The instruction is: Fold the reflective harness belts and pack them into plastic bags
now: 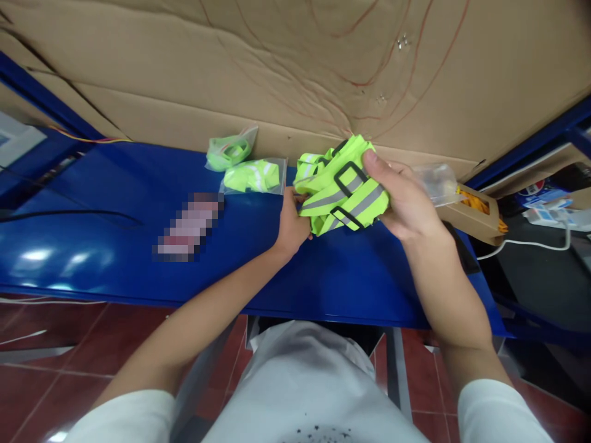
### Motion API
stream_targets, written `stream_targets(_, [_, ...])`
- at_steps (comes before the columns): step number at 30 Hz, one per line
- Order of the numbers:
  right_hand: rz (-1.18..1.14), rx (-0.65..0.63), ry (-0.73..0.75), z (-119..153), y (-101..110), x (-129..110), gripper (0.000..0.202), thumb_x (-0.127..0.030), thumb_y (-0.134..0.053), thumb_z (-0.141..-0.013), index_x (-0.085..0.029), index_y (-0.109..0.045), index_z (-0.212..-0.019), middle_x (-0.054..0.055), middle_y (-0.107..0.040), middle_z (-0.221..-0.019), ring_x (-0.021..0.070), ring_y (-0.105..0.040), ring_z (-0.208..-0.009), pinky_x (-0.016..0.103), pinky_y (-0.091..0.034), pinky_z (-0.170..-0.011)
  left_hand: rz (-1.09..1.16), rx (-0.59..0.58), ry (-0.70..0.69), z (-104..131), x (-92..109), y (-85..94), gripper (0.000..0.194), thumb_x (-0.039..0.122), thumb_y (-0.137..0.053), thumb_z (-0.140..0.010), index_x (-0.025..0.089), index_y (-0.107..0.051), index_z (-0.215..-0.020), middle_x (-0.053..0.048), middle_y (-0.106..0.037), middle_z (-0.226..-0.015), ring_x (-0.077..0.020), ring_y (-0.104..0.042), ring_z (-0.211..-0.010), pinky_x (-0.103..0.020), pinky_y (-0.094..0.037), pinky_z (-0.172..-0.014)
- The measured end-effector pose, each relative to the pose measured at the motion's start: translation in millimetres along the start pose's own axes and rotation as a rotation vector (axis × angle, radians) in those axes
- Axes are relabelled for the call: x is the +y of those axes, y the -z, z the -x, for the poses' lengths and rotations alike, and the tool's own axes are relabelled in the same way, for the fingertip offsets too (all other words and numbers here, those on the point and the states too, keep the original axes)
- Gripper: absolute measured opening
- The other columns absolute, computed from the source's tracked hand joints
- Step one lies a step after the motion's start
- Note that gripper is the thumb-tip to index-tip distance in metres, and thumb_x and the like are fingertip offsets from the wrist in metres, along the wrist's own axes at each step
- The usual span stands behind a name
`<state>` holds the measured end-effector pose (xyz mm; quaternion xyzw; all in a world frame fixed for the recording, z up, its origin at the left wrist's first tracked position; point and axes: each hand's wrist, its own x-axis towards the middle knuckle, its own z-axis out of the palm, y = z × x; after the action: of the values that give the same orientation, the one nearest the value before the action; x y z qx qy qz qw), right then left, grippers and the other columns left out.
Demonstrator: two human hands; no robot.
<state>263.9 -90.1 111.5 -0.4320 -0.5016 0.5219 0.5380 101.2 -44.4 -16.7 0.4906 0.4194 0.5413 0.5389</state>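
At ten o'clock of the hands lie two bagged neon-yellow folded vests (pixel 252 175). The left hand (pixel 290 224) and right hand (pixel 406 200) clamp a neon-yellow reflective strap bundle with black buckles (pixel 341 184) above the glossy blue metal table (pixel 115 246); a loose grip might let its folds spring open.

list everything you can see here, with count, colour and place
folded vest: 1, neon yellow with grey stripes and black buckles, held above the table
bagged vests: 2, neon yellow in clear bags, back of table
table: 1, blue, across the middle
cardboard sheet: 1, brown, behind the table
small box: 1, brown, right of table
clear bag: 1, behind the right hand
left hand: grip on the vest's left end
right hand: grip on its right side
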Motion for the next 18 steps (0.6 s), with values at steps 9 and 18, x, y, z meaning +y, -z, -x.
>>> stream_targets(9, [0.567, 0.18, 0.376, 21, 35, -36, 0.028, -0.051, -0.082, -0.085, -0.026, -0.081, -0.096, -0.001, -0.072, -0.077, 0.0171, -0.067, -0.071, 0.029, -0.054, -0.063, -0.169, -0.476, -0.115, -26, 10, 24.9, 0.075, 0.028, -0.086, -0.071, 0.03, -0.047, -0.135, -0.01, -0.054, -0.143, -0.0284, -0.064, -0.124, -0.043, -0.057, -0.098])
stream_targets(18, [0.752, -0.283, 0.498, 29, 30, -38, 0.041, -0.049, -0.084, -0.083, -0.026, -0.079, -0.116, 0.0, -0.08, -0.106, 0.0216, -0.074, -0.092, 0.031, -0.059, -0.083, 0.199, -0.808, -0.205, 1, 55, 25.9, 0.101, 0.069, -0.088, -0.066, 0.036, -0.048, -0.153, -0.008, -0.048, -0.162, -0.0421, -0.031, -0.158, -0.059, -0.033, -0.127])
